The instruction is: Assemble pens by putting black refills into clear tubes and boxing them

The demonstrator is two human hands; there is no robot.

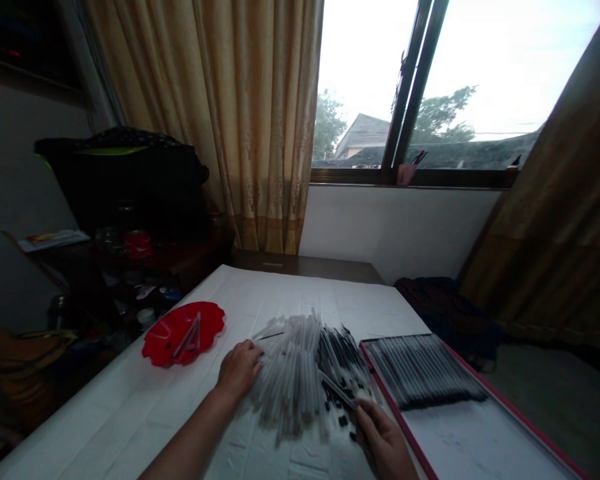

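Note:
A heap of clear pen barrels (pixel 293 377) is spread over the middle of the white table. My left hand (pixel 240 367) rests at the heap's left side, fingers curled. A thin dark rod (pixel 271 335), like a pen refill, sticks out from its fingertips. Between the thumb and fingers of my right hand (pixel 383 437) is a clear pen barrel (pixel 339 389), slanting up and left over the heap's right side. Dark-filled pens (pixel 343 350) lie behind it, and small black caps (pixel 343 421) are scattered near that hand.
A red-edged shallow box (pixel 395 403) on the right holds a row of pens (pixel 425 370). On the left stands a red scalloped dish (pixel 165 333) with a few clear barrels inside. The white table (pixel 145 420) ends near a low cabinet (pixel 310 265) below the window.

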